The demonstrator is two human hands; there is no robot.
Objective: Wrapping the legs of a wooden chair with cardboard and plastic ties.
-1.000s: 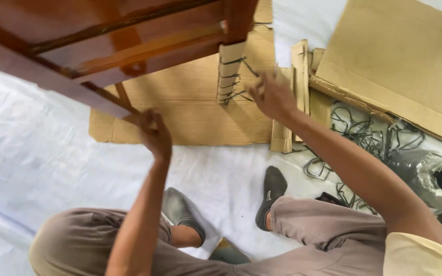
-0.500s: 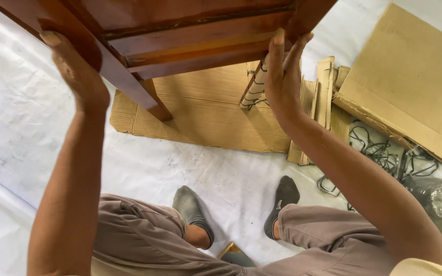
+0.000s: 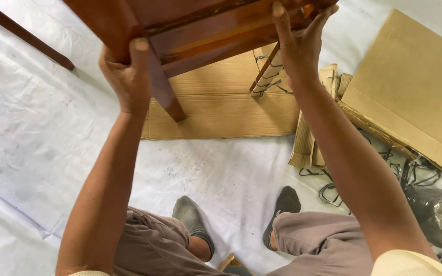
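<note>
Overhead, wooden furniture frame (image 3: pixel 200 25) held up: left hand (image 3: pixel 126 76) grip clamped round leg, right hand (image 3: pixel 297 43) grip clamped on rail; flat cardboard (image 3: pixel 221 107) on floor below.

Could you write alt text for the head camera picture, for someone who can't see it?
A seated person's left hand and right hand grip a brown wooden furniture frame held up over flat cardboard on a white floor sheet.

White plastic sheet (image 3: pixel 42 148) covers the whole floor, creased, w/ faint scuffs, lit by soft even daylight. On it, top centre, lies a flat cardboard sheet (image 3: pixel 221 110). Right of that: folded cardboard strips (image 3: pixel 308 145), then a large cardboard panel (image 3: pixel 410 87). Below the panel, tangled black straps (image 3: pixel 415 171) & crumpled plastic wrap (image 3: pixel 438 214).
</note>
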